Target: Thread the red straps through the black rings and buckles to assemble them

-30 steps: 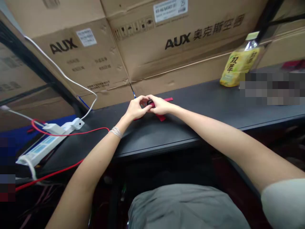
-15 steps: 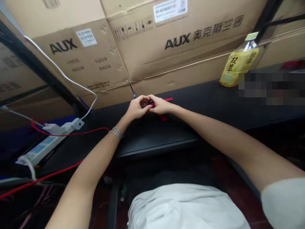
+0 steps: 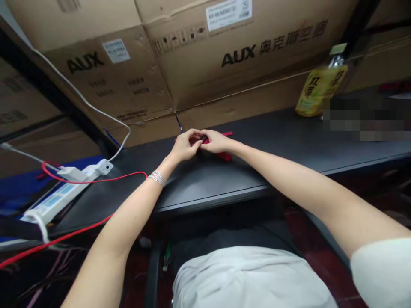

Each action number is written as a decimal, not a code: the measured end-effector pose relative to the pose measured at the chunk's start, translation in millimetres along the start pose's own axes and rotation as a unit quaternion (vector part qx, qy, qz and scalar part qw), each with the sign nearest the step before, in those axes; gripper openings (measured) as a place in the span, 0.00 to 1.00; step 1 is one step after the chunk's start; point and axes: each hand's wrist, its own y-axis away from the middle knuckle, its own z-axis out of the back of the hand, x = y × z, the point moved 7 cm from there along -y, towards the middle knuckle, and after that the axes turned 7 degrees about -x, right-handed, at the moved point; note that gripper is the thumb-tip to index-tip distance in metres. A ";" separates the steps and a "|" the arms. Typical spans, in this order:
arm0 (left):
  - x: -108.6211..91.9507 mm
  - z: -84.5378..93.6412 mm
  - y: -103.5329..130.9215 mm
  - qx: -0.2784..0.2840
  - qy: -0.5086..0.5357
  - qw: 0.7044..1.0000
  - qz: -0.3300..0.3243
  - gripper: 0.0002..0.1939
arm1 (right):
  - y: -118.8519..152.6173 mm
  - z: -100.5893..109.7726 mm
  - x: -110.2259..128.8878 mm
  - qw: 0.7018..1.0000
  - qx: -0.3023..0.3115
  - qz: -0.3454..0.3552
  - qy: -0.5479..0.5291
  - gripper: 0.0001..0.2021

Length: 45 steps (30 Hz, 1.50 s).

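Note:
My left hand and my right hand meet fingertip to fingertip over the black tabletop. Both are closed round a red strap with a small dark piece on it, mostly hidden by my fingers. One length of the strap sticks out behind my right hand, and another lies below it. A bit of red also shows just left of my left hand. A bracelet circles my left wrist. Behind my fingers, a thin blue-and-black stick-like object leans at the box.
Large cardboard boxes wall off the back of the table. A yellow-labelled drink bottle stands at the right, beside a blurred-out patch. On the left lie a white power strip, a white cable and a red cable.
My hands stay nearly in place, with small finger movements. The lower length of red strap has shifted slightly to the right, and red now shows left of my left hand.

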 end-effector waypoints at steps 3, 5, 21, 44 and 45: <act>1.0 -0.9 0.0 -0.001 -0.002 1.000 -0.005 0.12 | -0.6 -0.5 -2.4 1.000 0.000 -0.002 0.002 0.18; 1.5 -1.0 -0.2 -0.002 -0.003 1.000 -0.007 0.12 | -1.0 -0.3 -2.7 1.000 -0.001 -0.004 0.003 0.18; 7.5 10.5 -1.9 -0.059 -0.074 0.993 0.069 0.06 | 0.7 10.9 5.6 0.995 -0.007 -0.043 0.092 0.19; 13.5 0.8 -1.2 0.052 -0.149 0.986 0.053 0.08 | 0.9 11.7 7.8 0.995 0.051 -0.054 0.069 0.15; 12.9 -1.4 -1.3 0.070 -0.145 0.986 0.043 0.09 | 1.4 11.7 8.0 0.994 0.064 -0.050 0.068 0.15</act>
